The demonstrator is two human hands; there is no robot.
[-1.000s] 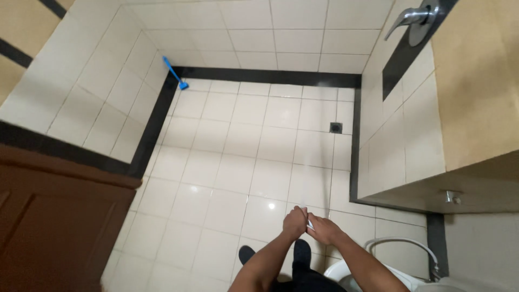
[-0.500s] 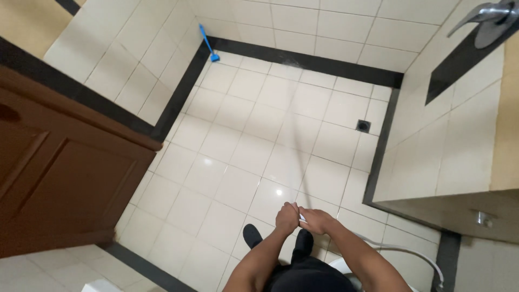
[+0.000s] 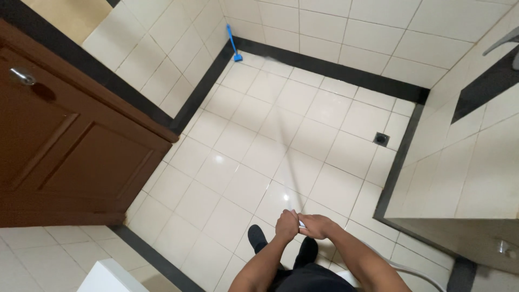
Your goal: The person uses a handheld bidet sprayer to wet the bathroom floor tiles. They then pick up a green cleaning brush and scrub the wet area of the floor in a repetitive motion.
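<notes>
Both hands stay clasped on a small white sprayer (image 3: 300,220), left hand (image 3: 286,225) and right hand (image 3: 316,225) closed; view swung left since, baring more brown panelled door (image 3: 70,157); apparently water streaks across glossy cream tiles (image 3: 238,140).

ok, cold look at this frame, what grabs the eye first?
Two hands meet low in the middle, the left hand and right hand closed around a small white nozzle that throws a thin water jet across the pale tiled floor. A brown wooden door fills the left side. A blue brush leans in the far corner.
</notes>
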